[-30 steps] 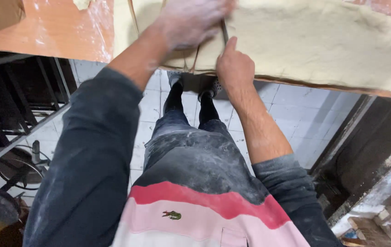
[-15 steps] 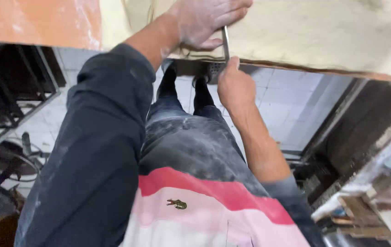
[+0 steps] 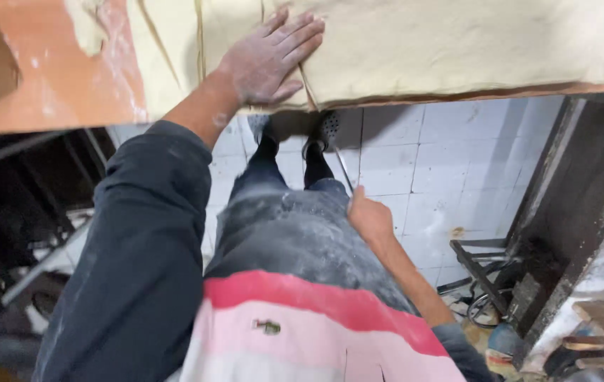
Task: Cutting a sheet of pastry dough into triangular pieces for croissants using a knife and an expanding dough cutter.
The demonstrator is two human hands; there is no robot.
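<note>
Dough: pale sheet (image 3: pixel 457 42) spread over the orange counter (image 3: pixel 47 92), its near edge hanging at the counter's front, with cut lines running through it.
Left hand (image 3: pixel 266 60): floury, fingers spread flat, pressed on the dough beside a cut line.
Right hand (image 3: pixel 367 218): below the counter's edge, near the person's thigh, grip closed around the handle of a thin metal blade (image 3: pixel 341 166) that points up toward the dough's edge.
Floor: white tiles (image 3: pixel 422 163), dark shoes under the counter.
</note>
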